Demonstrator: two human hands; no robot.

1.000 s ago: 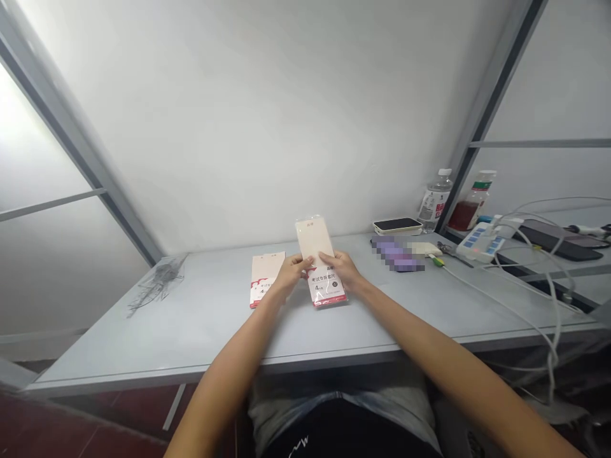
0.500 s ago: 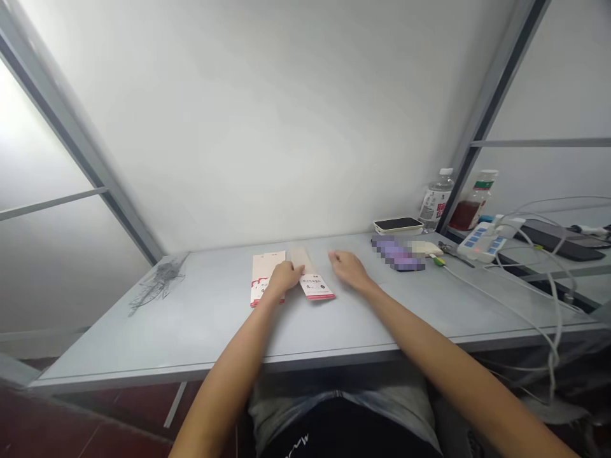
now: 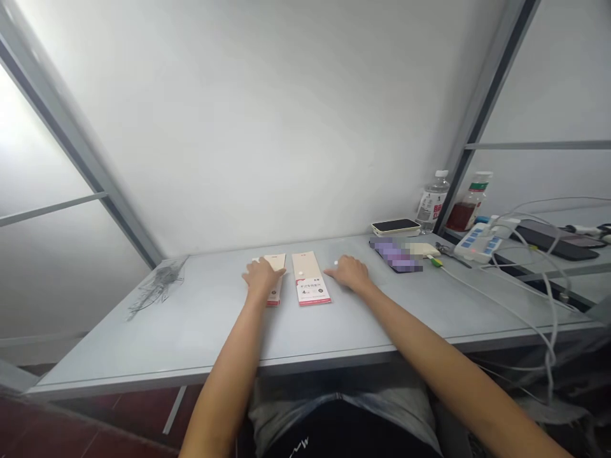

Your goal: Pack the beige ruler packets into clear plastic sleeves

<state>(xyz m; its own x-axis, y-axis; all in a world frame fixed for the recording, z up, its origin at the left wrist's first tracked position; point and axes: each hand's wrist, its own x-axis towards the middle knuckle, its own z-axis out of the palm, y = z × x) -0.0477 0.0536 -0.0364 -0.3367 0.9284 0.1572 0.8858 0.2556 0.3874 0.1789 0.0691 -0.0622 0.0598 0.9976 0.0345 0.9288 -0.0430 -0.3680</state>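
- Cream-and-red packet lies flat on the desk between both hands, so that one looks set down, done I guess
- Left hand is over the other packet, grip spread wide, can't tell if it's pinching; handling there looks unfinished imo
- Right hand is curled just beside the first one, can't tell if it's holding anything

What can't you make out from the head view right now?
Head view:
- Left packets: upper left portion covered by the left hand; count unclear.
- Right packet: smallest print too small.
- White spot beside the right hand: too small to identify.
- Purple item: pixelation masks its surface.
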